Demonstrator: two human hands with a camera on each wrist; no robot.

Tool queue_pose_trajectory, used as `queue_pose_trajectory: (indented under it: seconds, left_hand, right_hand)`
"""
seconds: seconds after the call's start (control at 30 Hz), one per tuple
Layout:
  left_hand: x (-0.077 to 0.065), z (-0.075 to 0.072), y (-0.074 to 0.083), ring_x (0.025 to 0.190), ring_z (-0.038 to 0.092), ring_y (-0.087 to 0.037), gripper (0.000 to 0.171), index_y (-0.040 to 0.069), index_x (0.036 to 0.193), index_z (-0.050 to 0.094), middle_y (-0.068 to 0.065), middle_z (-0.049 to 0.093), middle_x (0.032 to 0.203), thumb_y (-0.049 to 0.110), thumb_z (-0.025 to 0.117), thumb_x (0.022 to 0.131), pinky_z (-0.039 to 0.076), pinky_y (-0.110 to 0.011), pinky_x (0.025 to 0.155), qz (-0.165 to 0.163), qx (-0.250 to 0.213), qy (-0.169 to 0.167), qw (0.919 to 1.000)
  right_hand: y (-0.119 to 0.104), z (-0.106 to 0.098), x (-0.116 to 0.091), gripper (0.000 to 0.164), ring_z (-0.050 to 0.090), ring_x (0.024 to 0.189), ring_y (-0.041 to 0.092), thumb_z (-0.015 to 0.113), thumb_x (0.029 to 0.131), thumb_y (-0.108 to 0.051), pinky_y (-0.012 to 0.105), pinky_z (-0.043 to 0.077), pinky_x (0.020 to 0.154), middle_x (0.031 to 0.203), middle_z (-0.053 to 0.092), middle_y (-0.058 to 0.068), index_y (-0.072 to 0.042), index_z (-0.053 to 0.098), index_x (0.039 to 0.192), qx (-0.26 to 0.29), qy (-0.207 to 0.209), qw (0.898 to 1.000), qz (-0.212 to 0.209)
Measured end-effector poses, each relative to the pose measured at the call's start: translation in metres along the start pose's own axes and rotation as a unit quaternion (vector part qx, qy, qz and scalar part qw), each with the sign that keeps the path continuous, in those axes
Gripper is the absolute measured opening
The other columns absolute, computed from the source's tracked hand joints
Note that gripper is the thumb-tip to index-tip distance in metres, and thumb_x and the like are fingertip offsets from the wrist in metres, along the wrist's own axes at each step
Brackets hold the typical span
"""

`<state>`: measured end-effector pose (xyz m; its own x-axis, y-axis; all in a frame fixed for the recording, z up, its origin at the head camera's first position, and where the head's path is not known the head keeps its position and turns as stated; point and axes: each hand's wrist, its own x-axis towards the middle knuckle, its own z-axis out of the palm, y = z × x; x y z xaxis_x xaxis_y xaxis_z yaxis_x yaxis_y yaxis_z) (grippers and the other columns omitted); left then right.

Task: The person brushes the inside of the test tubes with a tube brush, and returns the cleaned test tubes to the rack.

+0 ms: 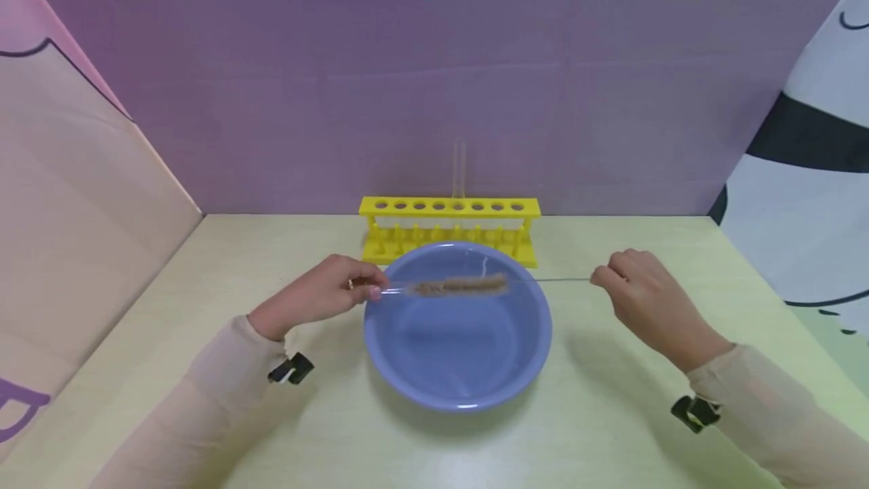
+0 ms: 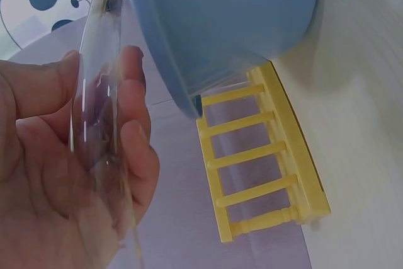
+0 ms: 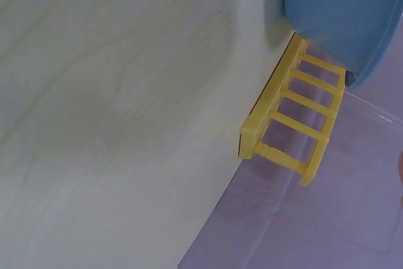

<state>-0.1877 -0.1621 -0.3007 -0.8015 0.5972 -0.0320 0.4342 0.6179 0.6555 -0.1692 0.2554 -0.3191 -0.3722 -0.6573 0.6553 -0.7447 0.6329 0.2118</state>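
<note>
Left hand (image 1: 324,294) fingers curled in a pinching grip, right hand (image 1: 641,296) likewise, forearms angled inward

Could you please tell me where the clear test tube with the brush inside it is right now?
In the head view the test tube lies level over the far half of the blue bowl, in front of the yellow rack, its left end pinched by the left hand.

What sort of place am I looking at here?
Probably a staged lab-style workbench: a yellow test tube rack, a blue basin on a pale wooden table, walled in by a purple backdrop.
</note>
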Motion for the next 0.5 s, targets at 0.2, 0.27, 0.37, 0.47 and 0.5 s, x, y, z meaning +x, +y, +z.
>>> queue_pose_trajectory:
  seconds: [0.2, 0.27, 0.37, 0.47, 0.5]
  left_hand:
    - [-0.0019, -0.0022, -0.0036, 0.074, 0.055, -0.016, 0.017, 0.004, 0.104, 0.069, -0.003, 0.068, 0.09, 0.008, 0.056, 0.094, 0.047, -0.028, 0.063, 0.018, -0.006, -0.004, 0.9998]
    - [-0.0025, -0.0028, -0.0051, 0.075, 0.056, -0.017, 0.018, 0.004, 0.105, 0.069, -0.001, 0.068, 0.089, 0.008, 0.055, 0.094, 0.048, -0.029, 0.064, 0.019, -0.008, -0.008, 0.9998]
    - [-0.0034, -0.0034, -0.0064, 0.074, 0.056, -0.017, 0.02, 0.003, 0.107, 0.069, 0.001, 0.068, 0.087, 0.007, 0.054, 0.094, 0.047, -0.028, 0.063, 0.017, -0.009, -0.017, 0.9997]
    - [-0.0041, -0.0041, -0.0075, 0.073, 0.054, -0.014, 0.021, 0.003, 0.108, 0.068, 0.002, 0.067, 0.085, 0.007, 0.052, 0.095, 0.047, -0.028, 0.062, 0.015, -0.012, -0.023, 0.9995]
    - [-0.0044, -0.0043, -0.008, 0.073, 0.054, -0.014, 0.021, 0.003, 0.108, 0.068, 0.002, 0.067, 0.085, 0.007, 0.052, 0.095, 0.047, -0.028, 0.063, 0.015, -0.012, -0.024, 0.9995]
  right_hand:
    - [0.0018, 0.0022, -0.0032, 0.028, 0.041, 0.059, 0.024, 0.033, 0.087, 0.003, 0.036, 0.032, 0.054, 0.067, 0.045, 0.008, 0.001, 0.059, 0.08, 0.004, 0.035, 0.999, -0.019]
    - [0.0028, 0.0035, -0.0036, 0.031, 0.041, 0.059, 0.024, 0.031, 0.091, 0.0, 0.035, 0.032, 0.053, 0.067, 0.046, 0.007, 0.001, 0.059, 0.079, -0.001, 0.046, 0.999, -0.027]
    - [0.0044, 0.0056, -0.0032, 0.037, 0.042, 0.057, 0.024, 0.028, 0.096, -0.005, 0.034, 0.033, 0.051, 0.066, 0.046, 0.008, 0.002, 0.06, 0.078, -0.011, 0.065, 0.997, -0.041]
    - [0.006, 0.0075, -0.0029, 0.036, 0.041, 0.056, 0.024, 0.031, 0.096, -0.004, 0.034, 0.032, 0.05, 0.066, 0.047, 0.009, 0.004, 0.061, 0.077, -0.018, 0.082, 0.995, -0.053]
    - [0.0065, 0.0077, -0.003, 0.036, 0.041, 0.055, 0.025, 0.031, 0.096, -0.004, 0.034, 0.032, 0.049, 0.066, 0.047, 0.009, 0.004, 0.061, 0.077, -0.019, 0.085, 0.995, -0.056]
